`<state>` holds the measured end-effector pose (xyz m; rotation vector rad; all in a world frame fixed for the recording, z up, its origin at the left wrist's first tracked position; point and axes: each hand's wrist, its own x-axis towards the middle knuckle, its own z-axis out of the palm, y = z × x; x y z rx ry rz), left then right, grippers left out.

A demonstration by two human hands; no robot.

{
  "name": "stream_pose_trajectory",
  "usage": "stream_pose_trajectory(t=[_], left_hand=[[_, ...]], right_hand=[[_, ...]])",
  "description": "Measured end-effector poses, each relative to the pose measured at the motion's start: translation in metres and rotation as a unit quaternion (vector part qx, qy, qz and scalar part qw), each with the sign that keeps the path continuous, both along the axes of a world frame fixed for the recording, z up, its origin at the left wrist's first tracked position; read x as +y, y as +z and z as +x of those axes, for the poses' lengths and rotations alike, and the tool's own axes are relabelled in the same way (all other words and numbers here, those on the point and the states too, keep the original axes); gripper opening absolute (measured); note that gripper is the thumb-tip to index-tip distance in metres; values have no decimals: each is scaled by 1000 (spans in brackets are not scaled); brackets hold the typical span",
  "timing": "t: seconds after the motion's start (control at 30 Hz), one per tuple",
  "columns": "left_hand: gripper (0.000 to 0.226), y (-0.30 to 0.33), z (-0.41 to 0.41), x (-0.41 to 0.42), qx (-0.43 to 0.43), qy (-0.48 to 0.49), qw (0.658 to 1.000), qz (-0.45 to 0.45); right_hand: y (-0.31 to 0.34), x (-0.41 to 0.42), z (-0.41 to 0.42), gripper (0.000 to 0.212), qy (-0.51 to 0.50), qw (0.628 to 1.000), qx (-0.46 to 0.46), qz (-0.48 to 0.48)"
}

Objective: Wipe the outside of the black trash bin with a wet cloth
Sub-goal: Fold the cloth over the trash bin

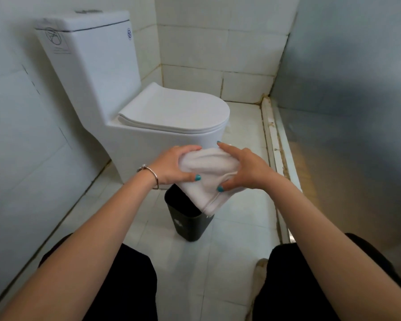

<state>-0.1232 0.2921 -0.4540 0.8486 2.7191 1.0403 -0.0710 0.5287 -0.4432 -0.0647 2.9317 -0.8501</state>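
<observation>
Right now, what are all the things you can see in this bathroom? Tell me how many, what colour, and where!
Toilet: one, white, lid closed, against the wall on the left, behind the bin.
Trash bin: one, black, on the floor in the middle, in front of the toilet.
Cloth: one, white, bunched up, held above the bin's opening.
Floor: white tiles, grubby along the right edge.
Walls: white tiles behind and to the left.
Bracelet: one, silver, on the left wrist.
Left hand: grips the cloth's left side; teal nails.
Right hand: grips the cloth's right side; teal nails.
Legs: two, in black, at the bottom.
</observation>
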Motion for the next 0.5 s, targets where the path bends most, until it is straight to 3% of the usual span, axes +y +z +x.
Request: stream_pose_trajectory(t=[0.13,0.23,0.43,0.5], left_hand=[[77,7,5,9,-18,19,996,82],[75,18,13,12,-20,31,991,125],[75,38,23,10,-31,-8,988,149],[76,37,24,9,-47,-21,986,157]], right_hand=[[0,7,5,117,9,999,3,-51],[1,9,12,119,14,986,-37,-165],[0,13,23,125,-92,904,-133,-396],[-1,12,27,115,-92,869,-199,-444]])
